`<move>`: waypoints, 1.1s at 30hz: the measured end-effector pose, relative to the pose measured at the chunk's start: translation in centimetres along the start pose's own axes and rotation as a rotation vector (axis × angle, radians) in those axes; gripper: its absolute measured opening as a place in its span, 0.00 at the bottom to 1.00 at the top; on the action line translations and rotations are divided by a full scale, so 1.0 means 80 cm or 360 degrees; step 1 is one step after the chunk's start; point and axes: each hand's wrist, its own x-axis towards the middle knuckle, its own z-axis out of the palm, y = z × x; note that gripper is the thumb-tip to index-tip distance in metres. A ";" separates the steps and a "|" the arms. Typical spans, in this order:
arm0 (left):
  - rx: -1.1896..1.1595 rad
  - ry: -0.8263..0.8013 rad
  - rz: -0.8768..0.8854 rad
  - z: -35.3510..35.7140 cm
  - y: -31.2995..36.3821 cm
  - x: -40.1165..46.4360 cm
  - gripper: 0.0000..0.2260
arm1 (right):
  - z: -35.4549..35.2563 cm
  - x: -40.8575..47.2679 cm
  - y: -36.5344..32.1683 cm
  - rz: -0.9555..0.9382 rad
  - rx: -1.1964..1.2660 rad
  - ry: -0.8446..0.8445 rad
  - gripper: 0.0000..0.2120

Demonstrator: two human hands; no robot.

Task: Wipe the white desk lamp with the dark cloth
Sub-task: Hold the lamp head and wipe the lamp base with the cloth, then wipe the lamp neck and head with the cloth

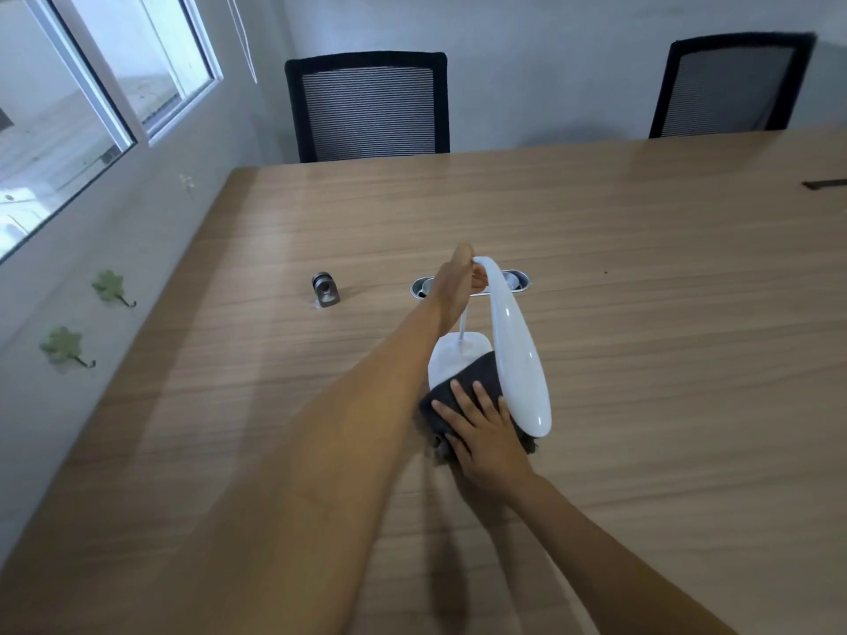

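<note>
The white desk lamp point(518, 355) stands near the middle of the wooden table point(641, 313), its long glossy head curving down toward me over its flat white base. My left hand point(456, 286) grips the top bend of the lamp's neck. The dark cloth point(472, 382) lies on the near part of the base, partly under the lamp head. My right hand point(483, 428) presses flat on the cloth with fingers spread.
A small metal cylinder point(325, 291) stands left of the lamp. An oval cable grommet point(518, 281) is set in the table behind the lamp. Two black mesh chairs point(366, 107) stand at the far edge. A wall with windows runs along the left.
</note>
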 end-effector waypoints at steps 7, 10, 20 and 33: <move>0.0126 0.0028 -0.0084 -0.007 0.003 -0.004 0.23 | -0.044 -0.032 -0.008 0.0170 0.0827 0.0201 0.14; 0.0356 0.0115 -0.0128 -0.015 0.018 -0.015 0.27 | -0.086 -0.045 -0.012 0.0405 0.1224 0.0373 0.10; 0.0790 -0.0542 0.0006 -0.032 0.097 -0.082 0.31 | -0.229 -0.079 -0.050 0.0358 0.1762 0.0830 0.17; 0.1083 -0.0262 0.0267 -0.015 0.062 -0.085 0.19 | -0.226 -0.089 -0.104 -0.0414 0.0763 0.0638 0.17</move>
